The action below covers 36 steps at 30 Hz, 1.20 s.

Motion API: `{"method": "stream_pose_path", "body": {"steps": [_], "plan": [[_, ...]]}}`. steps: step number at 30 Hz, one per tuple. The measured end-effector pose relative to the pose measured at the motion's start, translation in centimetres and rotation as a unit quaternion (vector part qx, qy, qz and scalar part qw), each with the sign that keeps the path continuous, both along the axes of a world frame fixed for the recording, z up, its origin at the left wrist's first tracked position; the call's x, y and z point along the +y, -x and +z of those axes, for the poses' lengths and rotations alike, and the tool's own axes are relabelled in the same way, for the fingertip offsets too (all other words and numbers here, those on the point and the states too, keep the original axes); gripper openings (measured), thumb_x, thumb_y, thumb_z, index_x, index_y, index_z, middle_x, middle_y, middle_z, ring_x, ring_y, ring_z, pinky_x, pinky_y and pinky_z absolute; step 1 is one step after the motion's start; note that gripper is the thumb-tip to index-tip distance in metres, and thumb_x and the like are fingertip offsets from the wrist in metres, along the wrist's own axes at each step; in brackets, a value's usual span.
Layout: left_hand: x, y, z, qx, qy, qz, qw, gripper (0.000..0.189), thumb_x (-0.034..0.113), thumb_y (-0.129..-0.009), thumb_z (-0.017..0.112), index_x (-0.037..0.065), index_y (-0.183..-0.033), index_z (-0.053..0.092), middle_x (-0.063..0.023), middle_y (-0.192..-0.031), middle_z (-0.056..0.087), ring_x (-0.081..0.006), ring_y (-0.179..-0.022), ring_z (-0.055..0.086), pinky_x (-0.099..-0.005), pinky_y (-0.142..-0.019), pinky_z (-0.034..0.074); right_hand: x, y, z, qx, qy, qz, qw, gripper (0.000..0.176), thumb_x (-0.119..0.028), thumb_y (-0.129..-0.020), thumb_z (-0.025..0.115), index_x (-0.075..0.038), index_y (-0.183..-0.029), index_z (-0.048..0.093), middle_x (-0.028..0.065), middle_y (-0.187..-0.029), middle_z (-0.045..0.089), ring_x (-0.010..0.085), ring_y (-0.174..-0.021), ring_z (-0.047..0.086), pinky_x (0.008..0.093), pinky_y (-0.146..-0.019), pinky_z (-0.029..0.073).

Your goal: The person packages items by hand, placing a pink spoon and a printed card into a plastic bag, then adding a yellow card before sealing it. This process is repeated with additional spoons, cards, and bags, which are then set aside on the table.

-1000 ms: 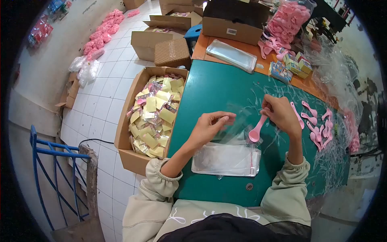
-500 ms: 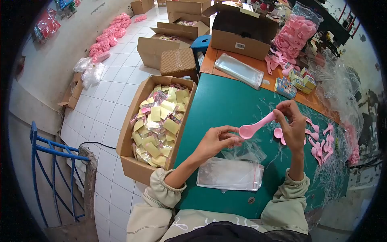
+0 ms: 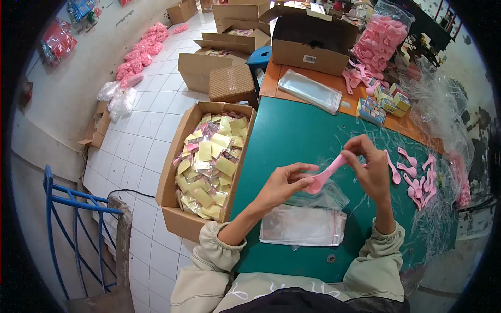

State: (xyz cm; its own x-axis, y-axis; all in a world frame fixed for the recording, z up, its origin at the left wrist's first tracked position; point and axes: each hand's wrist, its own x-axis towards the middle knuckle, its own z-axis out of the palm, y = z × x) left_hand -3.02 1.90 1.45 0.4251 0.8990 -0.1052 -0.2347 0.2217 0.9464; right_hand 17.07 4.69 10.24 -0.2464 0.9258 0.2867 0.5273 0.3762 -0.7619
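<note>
A pink plastic spoon (image 3: pixel 329 172) is held above the green table, its bowl to the left and its handle slanting up to the right. My right hand (image 3: pixel 369 164) pinches the handle's end between thumb and fingers. At the bowl, my left hand (image 3: pixel 284 185) grips the edge with its thumb, the index finger stretched out above. Below the hands lies a stack of clear plastic bags (image 3: pixel 302 225), with loose crumpled clear film (image 3: pixel 334 195) just behind it. Several more pink spoons (image 3: pixel 417 180) lie to the right of my right hand.
Left of the green table (image 3: pixel 282 135) stands a carton (image 3: pixel 190 227) full of packets with yellow cards. Further back are another bag stack (image 3: pixel 310 89), small boxes (image 3: pixel 371 110), an open carton (image 3: pixel 313 49) and a bag of pink spoons (image 3: pixel 381 41). Plastic scraps (image 3: pixel 430 224) litter the right edge.
The spoon has moved slightly down, and its bowl now sits against my left thumb. My right hand has shifted a little left and down, still pinching the handle. The view has tilted slightly.
</note>
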Motion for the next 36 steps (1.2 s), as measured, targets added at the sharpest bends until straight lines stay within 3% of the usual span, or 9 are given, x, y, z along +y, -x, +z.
{"method": "stream_pose_path", "body": {"steps": [10, 14, 16, 18, 20, 22, 24, 34, 36], "plan": [[1.3, 1.3, -0.2, 0.072, -0.074, -0.048, 0.993, 0.038, 0.030, -0.098, 0.043, -0.001, -0.114, 0.058, -0.0033, -0.093, 0.063, -0.0076, -0.083, 0.056, -0.0220, -0.074, 0.047, -0.1, 0.3, -1.1, 0.123, 0.022, -0.003, 0.992, 0.020, -0.019, -0.084, 0.064, -0.001, -0.086, 0.057, 0.0076, -0.078, 0.064, 0.0111, -0.074, 0.062, 0.0245, -0.066, 0.050], [1.4, 1.0, 1.9, -0.015, -0.045, 0.046, 0.998, 0.037, 0.030, -0.098, 0.042, -0.001, -0.108, 0.059, -0.0054, -0.091, 0.064, -0.0070, -0.075, 0.057, -0.0211, -0.067, 0.048, 1.5, 0.7, -1.2, -0.072, -0.211, 0.193, 0.956, 0.038, -0.040, -0.092, 0.049, -0.004, -0.095, 0.061, 0.0087, -0.095, 0.064, 0.0156, -0.085, 0.061, 0.0294, -0.073, 0.050], [1.4, 1.4, 2.9, -0.018, -0.025, 0.056, 0.998, 0.034, 0.027, -0.098, 0.041, -0.001, -0.107, 0.059, -0.0071, -0.090, 0.065, -0.0085, -0.079, 0.060, -0.0212, -0.068, 0.049, 3.3, 0.4, -1.3, 0.019, -0.138, 0.273, 0.952, 0.049, -0.047, -0.093, 0.041, -0.003, -0.098, 0.062, 0.0081, -0.103, 0.061, 0.0157, -0.091, 0.058, 0.0299, -0.075, 0.048], [1.5, 2.0, 3.1, -0.023, -0.028, 0.077, 0.996, 0.032, 0.025, -0.099, 0.041, 0.000, -0.107, 0.059, -0.0082, -0.090, 0.066, -0.0094, -0.081, 0.062, -0.0211, -0.069, 0.049, 6.8, -1.9, -1.4, 0.057, -0.022, 0.236, 0.970, 0.053, -0.049, -0.094, 0.039, -0.003, -0.097, 0.063, 0.0076, -0.106, 0.060, 0.0149, -0.091, 0.057, 0.0290, -0.076, 0.047], [1.4, 2.5, 2.9, -0.030, -0.053, 0.109, 0.992, 0.032, 0.024, -0.099, 0.041, 0.000, -0.108, 0.059, -0.0087, -0.092, 0.066, -0.0099, -0.083, 0.062, -0.0208, -0.071, 0.049, 13.9, -8.6, -3.6, -0.025, 0.077, 0.009, 0.997, 0.047, -0.042, -0.094, 0.044, 0.000, -0.091, 0.065, 0.0064, -0.095, 0.063, 0.0131, -0.082, 0.059, 0.0263, -0.071, 0.047], [1.1, 3.0, 3.3, -0.048, -0.059, 0.115, 0.990, 0.031, 0.023, -0.099, 0.041, 0.000, -0.108, 0.059, -0.0088, -0.093, 0.066, -0.0104, -0.085, 0.062, -0.0208, -0.072, 0.049, 20.1, -15.4, -6.3, -0.245, 0.030, -0.212, 0.946, 0.048, -0.042, -0.084, 0.058, 0.004, -0.093, 0.064, 0.0140, -0.083, 0.067, 0.0248, -0.077, 0.065, 0.0345, -0.068, 0.048], [1.3, 3.2, 3.6, -0.053, -0.066, 0.112, 0.990, 0.031, 0.024, -0.098, 0.042, 0.000, -0.108, 0.058, -0.0100, -0.095, 0.066, -0.0122, -0.086, 0.063, -0.0227, -0.074, 0.050, 24.3, -21.0, -11.2, -0.243, -0.008, -0.351, 0.904, 0.050, -0.043, -0.074, 0.067, 0.004, -0.092, 0.066, 0.0184, -0.088, 0.067, 0.0315, -0.081, 0.065, 0.0392, -0.071, 0.048], [1.5, 3.4, 2.9, 0.004, -0.032, 0.090, 0.995, 0.032, 0.024, -0.098, 0.043, -0.002, -0.108, 0.058, -0.0110, -0.097, 0.066, -0.0134, -0.088, 0.063, -0.0238, -0.077, 0.050, 23.3, -21.3, -11.8, -0.312, 0.002, -0.420, 0.852, 0.045, -0.028, -0.070, 0.070, -0.001, -0.106, 0.059, 0.0189, -0.092, 0.066, 0.0356, -0.083, 0.064, 0.0422, -0.072, 0.049], [1.5, 3.7, 2.7, 0.026, -0.045, 0.074, 0.996, 0.032, 0.024, -0.098, 0.043, -0.002, -0.108, 0.059, -0.0108, -0.096, 0.066, -0.0133, -0.088, 0.063, -0.0237, -0.077, 0.050, 21.8, -21.1, -11.5, -0.240, -0.118, -0.345, 0.900, 0.039, -0.024, -0.073, 0.069, -0.001, -0.103, 0.059, 0.0144, -0.087, 0.067, 0.0304, -0.075, 0.064, 0.0404, -0.065, 0.049]]}}
